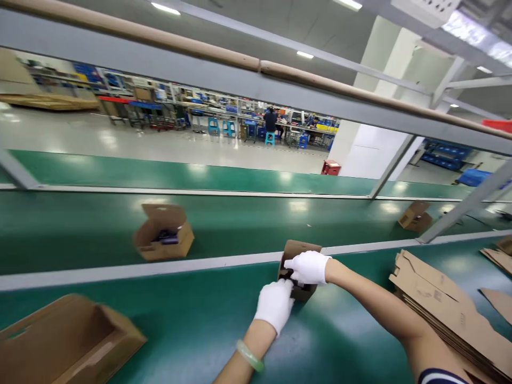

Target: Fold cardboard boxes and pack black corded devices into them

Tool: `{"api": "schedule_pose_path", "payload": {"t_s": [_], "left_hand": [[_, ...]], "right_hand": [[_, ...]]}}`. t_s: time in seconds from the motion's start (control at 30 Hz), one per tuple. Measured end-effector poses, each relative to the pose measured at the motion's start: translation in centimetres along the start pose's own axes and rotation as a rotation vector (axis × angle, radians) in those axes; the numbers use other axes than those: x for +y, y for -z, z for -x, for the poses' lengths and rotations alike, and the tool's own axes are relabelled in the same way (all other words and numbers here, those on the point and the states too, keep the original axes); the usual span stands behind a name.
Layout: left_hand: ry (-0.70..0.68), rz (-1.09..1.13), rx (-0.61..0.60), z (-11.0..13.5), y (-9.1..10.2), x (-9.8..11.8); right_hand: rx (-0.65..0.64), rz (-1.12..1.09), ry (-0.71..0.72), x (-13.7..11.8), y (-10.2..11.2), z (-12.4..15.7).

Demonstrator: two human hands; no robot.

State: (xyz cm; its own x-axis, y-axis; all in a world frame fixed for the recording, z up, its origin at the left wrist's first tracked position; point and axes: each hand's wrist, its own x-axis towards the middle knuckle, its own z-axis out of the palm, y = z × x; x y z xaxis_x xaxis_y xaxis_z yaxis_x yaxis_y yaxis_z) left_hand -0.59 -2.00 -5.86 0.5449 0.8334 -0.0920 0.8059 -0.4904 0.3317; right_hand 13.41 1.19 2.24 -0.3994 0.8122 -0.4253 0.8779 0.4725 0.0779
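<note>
A small open cardboard box [302, 246] stands at the near edge of the white rail, its back flap raised, with something dark inside. My left hand [276, 305], in a white glove with a pale green bangle at the wrist, is closed at the box's near left side, fingertips at its rim. From the right, my right hand [310, 266], also gloved in white, reaches over the opening with its fingers bent down among the dark contents. What those fingers hold is hidden and slightly blurred.
A larger open carton [72, 336] lies at the lower left. Flattened cardboard boxes [444, 304] are stacked at right. Beyond the white rail [224, 263], an open box [170, 234] with dark contents and another box [415, 216] sit on the green belt. Slanted metal posts [468, 200] rise at right.
</note>
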Motion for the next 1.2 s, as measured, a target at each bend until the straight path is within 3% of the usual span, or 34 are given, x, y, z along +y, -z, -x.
{"api": "schedule_pose_path", "payload": {"t_s": [0.07,0.17,0.3,0.4,0.53,0.7,0.83,0.93,1.03,1.13,1.2], "left_hand": [[0.002,-0.011,0.021,-0.8,-0.8,-0.7],[0.008,-0.026,0.062,-2.7,-1.4,-1.5],[0.042,-0.030,0.142,-7.3,-1.5,-1.9],[0.104,-0.012,0.195,-11.5,-1.2,-2.4],[0.183,0.069,0.255,-15.1,-0.5,-3.9],[0.216,0.213,0.432,-13.8,0.3,-4.9],[0.169,0.336,0.524,-10.9,0.5,-3.3],[0.095,0.428,0.489,-8.8,0.4,-0.5],[-0.035,0.528,0.342,-6.3,0.0,3.3],[-0.184,0.765,0.033,-3.5,-0.6,7.1],[-0.248,0.932,-0.076,-1.8,-1.0,8.7]], "right_hand": [[0.101,-0.080,-0.039,2.6,-0.3,3.2],[0.209,-0.216,-0.357,8.6,-1.6,8.5],[0.202,-0.189,-0.855,18.6,-5.6,14.7],[0.127,-0.178,-1.080,24.3,-9.6,18.3],[0.070,-0.224,-1.127,28.6,-14.5,20.8],[0.076,-0.302,-1.013,31.6,-18.1,21.5],[0.166,-0.272,-0.962,32.6,-18.2,21.6],[0.280,-0.173,-0.951,31.2,-15.9,20.8],[0.452,0.021,-0.913,26.7,-11.5,18.6],[0.648,0.102,-0.863,19.7,-6.6,15.5],[0.746,0.077,-0.760,15.2,-4.3,13.3]]}}
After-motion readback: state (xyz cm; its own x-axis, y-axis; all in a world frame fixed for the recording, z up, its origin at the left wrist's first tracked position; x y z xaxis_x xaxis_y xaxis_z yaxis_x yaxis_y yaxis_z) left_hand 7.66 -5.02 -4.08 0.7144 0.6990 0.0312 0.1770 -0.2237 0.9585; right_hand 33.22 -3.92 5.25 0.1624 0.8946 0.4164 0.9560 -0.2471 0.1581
